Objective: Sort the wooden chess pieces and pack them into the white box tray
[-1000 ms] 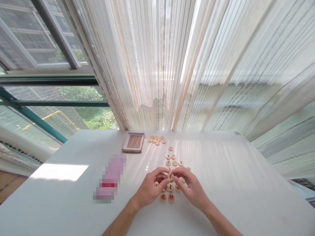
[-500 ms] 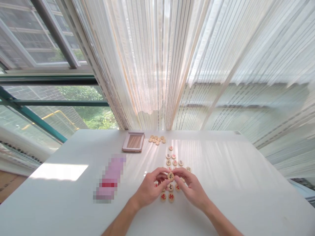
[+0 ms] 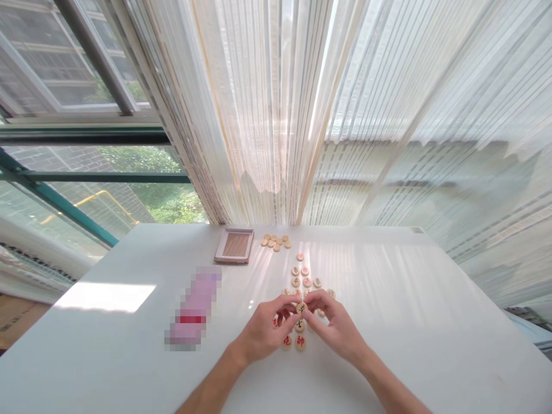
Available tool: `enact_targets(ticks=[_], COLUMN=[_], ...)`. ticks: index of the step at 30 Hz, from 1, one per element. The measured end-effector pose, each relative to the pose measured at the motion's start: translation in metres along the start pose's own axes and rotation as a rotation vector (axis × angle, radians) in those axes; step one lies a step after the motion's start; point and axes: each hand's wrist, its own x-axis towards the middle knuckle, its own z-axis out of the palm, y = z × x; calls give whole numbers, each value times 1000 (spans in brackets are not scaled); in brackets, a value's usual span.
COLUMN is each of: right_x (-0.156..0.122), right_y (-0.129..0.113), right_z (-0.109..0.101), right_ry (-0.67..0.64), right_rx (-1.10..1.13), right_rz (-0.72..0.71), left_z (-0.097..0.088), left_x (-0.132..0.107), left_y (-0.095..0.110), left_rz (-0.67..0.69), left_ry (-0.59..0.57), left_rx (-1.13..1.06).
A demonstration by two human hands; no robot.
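Note:
A round wooden Chinese chess piece (image 3: 301, 309) with a black character is pinched between my two hands, above other pieces. My left hand (image 3: 269, 325) grips its left side with thumb and forefinger. Fingers of my right hand (image 3: 330, 322) close on its right side. Below lie a red-marked piece (image 3: 301, 342), another red piece (image 3: 287, 341) and a black-marked piece (image 3: 299, 325). Beyond my fingers, several more face-up pieces run in rows up to a single red-marked piece (image 3: 300, 257). My hands hide part of the arrangement.
Several pale chess pieces (image 3: 276, 242) lie grouped near the table's back edge. Left of them sits a shallow box (image 3: 235, 246). A pixelated pink-purple item (image 3: 195, 310) lies on the white table (image 3: 107, 356). Striped curtains (image 3: 267, 115) and a window stand behind.
The held chess piece has turned between my fingers, so its black character now sits at a slant. Both hands stay in nearly the same place, and the view has shifted slightly.

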Motion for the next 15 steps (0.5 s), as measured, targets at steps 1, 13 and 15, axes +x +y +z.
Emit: enact_targets(ticks=[1, 13, 15], right_x=[0, -3, -2], right_y=[1, 4, 4], right_z=[0, 5, 5], right_ry=[5, 87, 82], right_rx=[-12, -69, -57], right_rz=[4, 27, 15], left_z=[0, 4, 4], left_x=[0, 0, 0], left_y=[0, 5, 5], left_rz=[4, 17, 10], left_ry=[-4, -53, -49], left_rx=[4, 21, 32])
